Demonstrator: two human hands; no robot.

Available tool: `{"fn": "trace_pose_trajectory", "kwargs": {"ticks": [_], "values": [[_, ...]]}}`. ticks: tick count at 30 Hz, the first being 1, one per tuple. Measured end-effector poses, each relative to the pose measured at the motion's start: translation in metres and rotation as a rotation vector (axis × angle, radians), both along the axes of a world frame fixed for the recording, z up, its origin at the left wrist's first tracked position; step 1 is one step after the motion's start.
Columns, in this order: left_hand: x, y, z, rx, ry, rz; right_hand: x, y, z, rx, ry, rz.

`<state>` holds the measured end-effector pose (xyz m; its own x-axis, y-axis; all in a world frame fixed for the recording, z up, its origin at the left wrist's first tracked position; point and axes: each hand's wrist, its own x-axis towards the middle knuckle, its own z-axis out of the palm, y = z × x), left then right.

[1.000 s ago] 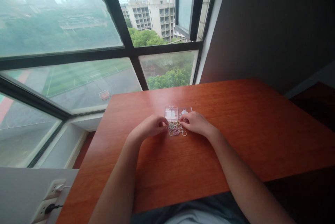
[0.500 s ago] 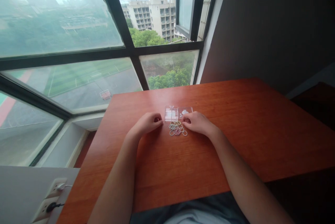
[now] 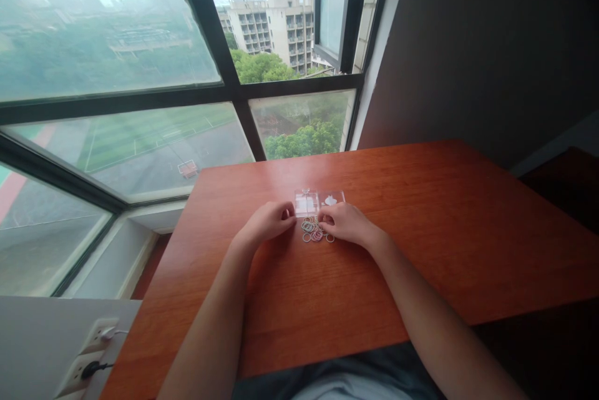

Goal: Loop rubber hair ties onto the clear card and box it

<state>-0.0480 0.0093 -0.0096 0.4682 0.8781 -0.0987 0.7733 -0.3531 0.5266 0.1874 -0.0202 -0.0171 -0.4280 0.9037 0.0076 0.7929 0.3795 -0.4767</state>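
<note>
A clear plastic box point(image 3: 306, 204) with its see-through lid point(image 3: 332, 198) folded out to the right lies on the table. Just in front is a small pile of pale, greenish and pink hair ties point(image 3: 317, 236). My left hand point(image 3: 274, 220) rests at the box's left front corner, fingers curled and thumb drawn in; nothing shows in it, and I cannot tell whether it touches the box. Over the right side of the pile, my right hand point(image 3: 344, 222) has thumb and fingers pinched together among the hair ties. What sits between those fingertips is hidden.
The reddish-brown wooden table point(image 3: 444, 213) spreads far to the right. Beyond its back edge stand dark-framed windows point(image 3: 299, 85). Wall sockets with plugs point(image 3: 91, 369) are at the lower left, beside the table's left edge.
My right hand has moved left from the lid's front edge onto the hair ties, covering some of them. My left hand has shifted slightly right, closer to the box.
</note>
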Motion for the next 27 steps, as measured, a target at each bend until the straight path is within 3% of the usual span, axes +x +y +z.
{"fn": "trace_pose_trajectory", "kwargs": {"ticks": [12,19,27], "values": [[-0.002,-0.001,0.007,0.058,0.031,0.011,0.003,0.003,-0.003,0.05,0.094,-0.021],[0.0,0.0,0.011,0.208,0.091,0.101,-0.002,0.002,0.007,0.128,0.375,-0.118],[0.015,-0.003,0.01,0.234,-0.259,-0.022,-0.008,0.001,0.004,0.054,0.595,-0.163]]}}
